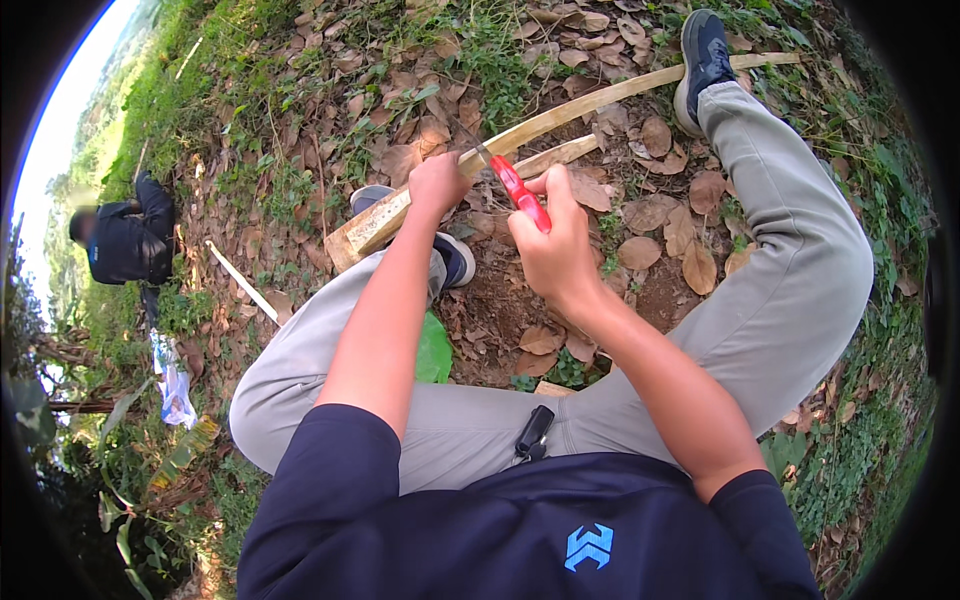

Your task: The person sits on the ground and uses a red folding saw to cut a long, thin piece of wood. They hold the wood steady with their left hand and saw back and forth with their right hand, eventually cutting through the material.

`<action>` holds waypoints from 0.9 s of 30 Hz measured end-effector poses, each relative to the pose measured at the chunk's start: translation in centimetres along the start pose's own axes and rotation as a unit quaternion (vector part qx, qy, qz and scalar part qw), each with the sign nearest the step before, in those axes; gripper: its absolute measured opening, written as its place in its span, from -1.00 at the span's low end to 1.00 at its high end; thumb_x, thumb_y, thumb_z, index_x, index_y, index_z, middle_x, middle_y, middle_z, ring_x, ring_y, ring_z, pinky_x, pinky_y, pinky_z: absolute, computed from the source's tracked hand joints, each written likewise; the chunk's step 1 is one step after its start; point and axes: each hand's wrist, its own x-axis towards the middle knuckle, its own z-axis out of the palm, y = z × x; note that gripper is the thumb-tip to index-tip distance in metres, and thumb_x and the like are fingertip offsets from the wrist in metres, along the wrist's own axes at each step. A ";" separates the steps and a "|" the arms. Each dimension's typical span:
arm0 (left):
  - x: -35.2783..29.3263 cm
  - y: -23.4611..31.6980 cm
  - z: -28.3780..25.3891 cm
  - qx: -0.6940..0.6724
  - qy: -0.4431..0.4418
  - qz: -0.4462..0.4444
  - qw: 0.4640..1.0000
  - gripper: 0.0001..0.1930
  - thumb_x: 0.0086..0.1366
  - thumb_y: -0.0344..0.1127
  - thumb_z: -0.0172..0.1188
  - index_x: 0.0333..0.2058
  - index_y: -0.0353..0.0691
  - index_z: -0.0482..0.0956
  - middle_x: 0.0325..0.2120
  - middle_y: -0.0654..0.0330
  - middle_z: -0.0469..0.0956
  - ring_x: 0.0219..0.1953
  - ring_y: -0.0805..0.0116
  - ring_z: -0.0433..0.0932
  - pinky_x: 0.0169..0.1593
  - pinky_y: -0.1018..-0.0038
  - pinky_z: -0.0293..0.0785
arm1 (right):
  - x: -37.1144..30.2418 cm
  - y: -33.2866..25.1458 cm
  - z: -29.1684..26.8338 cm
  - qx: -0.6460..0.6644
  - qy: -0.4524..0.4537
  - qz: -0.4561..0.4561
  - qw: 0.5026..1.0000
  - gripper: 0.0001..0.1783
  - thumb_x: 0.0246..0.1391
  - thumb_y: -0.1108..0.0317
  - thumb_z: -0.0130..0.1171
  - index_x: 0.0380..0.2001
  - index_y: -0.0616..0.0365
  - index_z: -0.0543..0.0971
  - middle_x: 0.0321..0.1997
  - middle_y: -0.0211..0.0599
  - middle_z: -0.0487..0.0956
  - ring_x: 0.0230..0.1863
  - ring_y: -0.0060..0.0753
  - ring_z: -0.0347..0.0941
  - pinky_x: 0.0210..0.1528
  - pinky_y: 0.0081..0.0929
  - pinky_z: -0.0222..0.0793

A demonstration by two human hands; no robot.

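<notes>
I sit on leaf-covered ground with my legs spread. My left hand [437, 185] grips a long split bamboo strip [560, 115] that runs from my left shoe up toward my right shoe. My right hand [555, 240] is closed around the red handle of a knife [520, 193], whose blade end touches the bamboo just beside my left hand. A second, shorter bamboo piece [555, 155] lies alongside the first.
Another person in dark clothes [130, 240] crouches at the far left. A thin pale stick [243, 283] lies on the leaves near them. A green leaf [433, 350] lies under my left leg. Plastic wrapping [175, 380] sits in the grass at left.
</notes>
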 end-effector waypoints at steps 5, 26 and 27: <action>0.2 -0.5 0.9 -0.009 0.039 0.021 0.999 -0.66 0.11 -0.17 0.26 -0.10 -0.01 0.69 -0.26 0.05 0.71 -0.19 0.05 0.70 -0.12 0.17 0.62 | -4.6 -1.5 -1.6 -0.016 -0.007 -0.013 1.000 -0.72 0.01 0.47 0.06 -0.20 0.24 0.28 -0.62 -0.08 0.39 -0.62 -0.12 0.38 -0.46 -0.19 0.31; 1.4 -0.6 1.2 -0.012 0.016 -0.011 1.000 -0.55 0.08 -0.15 0.30 0.02 0.12 0.68 -0.20 0.12 0.72 -0.14 0.11 0.70 -0.08 0.20 0.62 | -2.1 2.7 -2.5 -0.011 -0.008 -0.052 0.999 -0.67 -0.01 0.48 0.08 -0.14 0.23 0.31 -0.60 -0.09 0.40 -0.63 -0.30 0.38 -0.50 -0.32 0.29; 1.3 -0.6 1.5 -0.014 0.017 -0.014 1.000 -0.56 0.08 -0.15 0.29 0.01 0.12 0.68 -0.20 0.12 0.72 -0.14 0.11 0.70 -0.09 0.20 0.62 | -0.8 2.9 -2.1 -0.009 0.008 -0.063 0.998 -0.68 -0.01 0.46 0.09 -0.15 0.23 0.31 -0.62 -0.10 0.39 -0.62 -0.20 0.40 -0.49 -0.27 0.30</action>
